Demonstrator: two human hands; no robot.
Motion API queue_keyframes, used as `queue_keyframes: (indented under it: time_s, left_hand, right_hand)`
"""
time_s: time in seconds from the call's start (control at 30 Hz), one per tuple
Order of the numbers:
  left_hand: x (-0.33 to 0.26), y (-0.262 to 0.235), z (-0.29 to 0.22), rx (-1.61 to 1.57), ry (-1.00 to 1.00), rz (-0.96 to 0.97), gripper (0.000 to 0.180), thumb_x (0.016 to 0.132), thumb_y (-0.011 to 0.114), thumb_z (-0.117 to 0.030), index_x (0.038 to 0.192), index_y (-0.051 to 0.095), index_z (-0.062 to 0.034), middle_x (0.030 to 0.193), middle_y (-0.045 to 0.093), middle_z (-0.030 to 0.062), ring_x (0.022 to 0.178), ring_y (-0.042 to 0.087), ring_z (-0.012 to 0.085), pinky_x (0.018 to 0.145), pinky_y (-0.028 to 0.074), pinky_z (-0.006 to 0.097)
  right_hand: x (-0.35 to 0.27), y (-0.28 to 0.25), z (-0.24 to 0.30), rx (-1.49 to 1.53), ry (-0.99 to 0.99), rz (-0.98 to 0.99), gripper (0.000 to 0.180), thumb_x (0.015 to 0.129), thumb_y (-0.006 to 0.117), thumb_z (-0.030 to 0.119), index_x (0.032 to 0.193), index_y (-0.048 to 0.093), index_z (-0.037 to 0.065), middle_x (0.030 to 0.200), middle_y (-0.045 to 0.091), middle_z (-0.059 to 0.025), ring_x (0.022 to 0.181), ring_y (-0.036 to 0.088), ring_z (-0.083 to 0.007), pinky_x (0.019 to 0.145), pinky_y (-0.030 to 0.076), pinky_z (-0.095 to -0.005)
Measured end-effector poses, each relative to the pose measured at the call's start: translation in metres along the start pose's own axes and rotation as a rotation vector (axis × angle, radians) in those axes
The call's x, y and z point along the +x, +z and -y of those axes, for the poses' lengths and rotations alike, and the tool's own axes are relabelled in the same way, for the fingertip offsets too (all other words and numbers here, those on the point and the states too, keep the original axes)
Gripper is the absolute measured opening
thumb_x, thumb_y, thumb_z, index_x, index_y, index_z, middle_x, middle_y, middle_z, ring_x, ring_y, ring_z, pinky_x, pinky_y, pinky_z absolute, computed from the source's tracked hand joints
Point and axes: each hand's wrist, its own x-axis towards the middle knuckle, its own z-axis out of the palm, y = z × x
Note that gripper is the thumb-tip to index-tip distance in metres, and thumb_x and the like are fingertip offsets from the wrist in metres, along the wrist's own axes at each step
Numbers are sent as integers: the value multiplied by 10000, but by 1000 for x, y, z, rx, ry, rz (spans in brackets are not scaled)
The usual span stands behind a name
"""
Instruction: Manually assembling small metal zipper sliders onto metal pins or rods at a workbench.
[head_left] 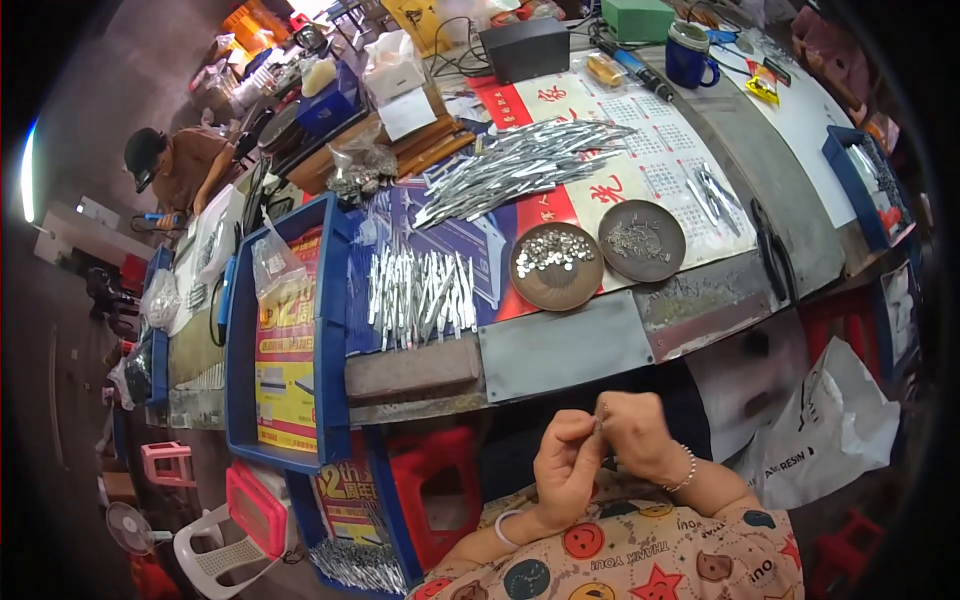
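My left hand point(568, 465) and my right hand point(640, 435) meet in front of the table's near edge, fingers pinched together. Between the fingertips is a small thin metallic piece, too small to make out. Beyond them lies a flat grey metal plate point(565, 345) on the bench edge. Behind it sit a brown dish point(550, 292) of shiny round discs and another brown dish point(668, 264) of tiny dark metal parts. Slim silver strips point(420, 295) stand in a row at the left, and a large heap of similar strips point(520, 165) lies farther back.
Black-handled pliers point(772, 250) lie on the right. A blue tray point(335, 330) stands at the left, with another blue tray point(385, 500) of metal pieces below. A mug point(688, 60) and black box point(525, 50) stand at the back. Another person point(190, 165) works at far left.
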Motion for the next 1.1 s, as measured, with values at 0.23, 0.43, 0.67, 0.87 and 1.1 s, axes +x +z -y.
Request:
queue_keyframes:
  time_s: [0.23,0.43,0.67,0.87,1.1]
  left_hand:
    - [0,-3,-6,211,202,11,288,884,491,114,1138,481,-22,1100,456,115,857,500,104,740,432,202]
    - [-4,-1,-7,109,67,-11,258,896,506,94,1126,518,-22,1074,466,92,742,506,76,582,423,186]
    - [-2,-4,-6,4,64,-56,231,900,500,94,1114,494,8,1078,463,93,781,522,77,652,443,189]
    - [-5,-5,0,90,88,-26,220,905,497,94,1095,502,-17,1079,467,81,864,516,91,743,451,208]
    - [-5,-9,1,163,114,-3,230,873,499,131,1034,513,-32,1043,481,100,815,507,111,702,439,200]
  right_hand:
    - [5,8,17,260,49,-15,220,750,685,116,871,528,21,718,498,-57,559,475,-133,490,376,-254]
    - [7,-5,-4,162,-14,-364,505,730,743,115,1123,436,37,974,452,-58,647,401,-57,558,359,-191]
    - [8,-5,6,124,209,-235,84,883,492,30,820,545,10,692,500,-64,564,465,-126,508,400,-279]
    - [3,0,4,-29,99,166,273,830,626,167,654,486,12,638,477,-141,515,484,-319,448,371,-362]
    - [1,13,5,-92,-150,-134,264,747,719,136,676,489,28,591,468,-108,459,482,-272,419,377,-327]
